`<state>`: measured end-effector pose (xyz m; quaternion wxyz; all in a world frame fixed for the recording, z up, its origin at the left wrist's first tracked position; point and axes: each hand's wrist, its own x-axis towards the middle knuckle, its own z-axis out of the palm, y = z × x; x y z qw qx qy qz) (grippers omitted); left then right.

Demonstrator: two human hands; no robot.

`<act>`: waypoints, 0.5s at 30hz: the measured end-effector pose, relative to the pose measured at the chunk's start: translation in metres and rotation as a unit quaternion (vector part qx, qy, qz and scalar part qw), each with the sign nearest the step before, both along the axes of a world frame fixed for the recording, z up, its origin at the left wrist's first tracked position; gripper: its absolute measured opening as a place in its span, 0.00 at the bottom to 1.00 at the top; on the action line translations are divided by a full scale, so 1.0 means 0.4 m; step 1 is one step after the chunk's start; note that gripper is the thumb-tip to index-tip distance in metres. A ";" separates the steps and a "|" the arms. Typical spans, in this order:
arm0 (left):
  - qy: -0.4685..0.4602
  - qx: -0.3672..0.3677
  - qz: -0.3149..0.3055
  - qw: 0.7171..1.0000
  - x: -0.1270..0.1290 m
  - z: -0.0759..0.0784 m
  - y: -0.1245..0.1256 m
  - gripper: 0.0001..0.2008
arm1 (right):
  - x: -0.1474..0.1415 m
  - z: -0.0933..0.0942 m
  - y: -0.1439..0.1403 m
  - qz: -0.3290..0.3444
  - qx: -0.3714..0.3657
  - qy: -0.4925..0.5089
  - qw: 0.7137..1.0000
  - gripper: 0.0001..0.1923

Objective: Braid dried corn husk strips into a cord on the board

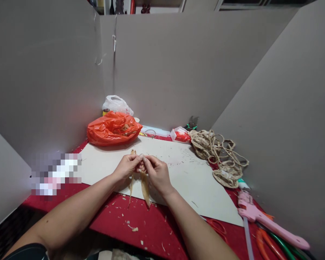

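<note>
Gray walls (162, 72) enclose a red-covered tabletop (111, 218). Nearest, at right, lies a pink glue gun (274, 226). Over the white sheet's (184, 187) front edge, the left hand (128, 167) and right hand (159, 173) meet, each grip pinching dry husk strips (145, 188) that dangle. Beyond sit coiled rope (206, 144), right, and an orange-red bag (105, 131), left.

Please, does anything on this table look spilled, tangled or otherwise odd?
Mostly just untidy. Pale scraps lie scattered on the red cloth near its front edge, and small bits dot the white sheet too. At the right, the rope lies in loose, tangled loops. I see no clear damage.
</note>
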<state>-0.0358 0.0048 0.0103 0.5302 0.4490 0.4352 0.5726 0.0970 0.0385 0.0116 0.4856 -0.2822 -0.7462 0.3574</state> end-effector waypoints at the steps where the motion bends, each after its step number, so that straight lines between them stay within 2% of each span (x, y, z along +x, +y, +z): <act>1: -0.003 -0.006 0.001 1.000 0.001 -0.001 0.000 0.22 | 0.002 -0.003 0.001 -0.019 0.040 -0.026 0.999 0.11; 5: -0.013 -0.034 0.001 0.999 0.008 -0.002 -0.003 0.22 | 0.004 -0.011 0.003 -0.071 0.140 -0.095 0.983 0.11; 9: -0.020 -0.048 -0.004 0.999 0.016 0.008 -0.010 0.22 | 0.012 -0.016 0.020 -0.109 0.155 -0.115 0.975 0.10; 11: -0.006 -0.053 -0.016 0.998 0.019 0.016 -0.016 0.21 | 0.025 -0.013 0.040 -0.150 0.120 -0.095 0.977 0.11; 13: 0.007 -0.051 -0.020 0.998 0.023 0.024 -0.021 0.20 | 0.039 -0.006 0.061 -0.192 0.050 -0.042 0.979 0.11; 15: 0.013 -0.047 -0.006 0.999 0.026 0.029 -0.024 0.20 | 0.046 0.004 0.071 -0.177 -0.044 0.022 0.983 0.13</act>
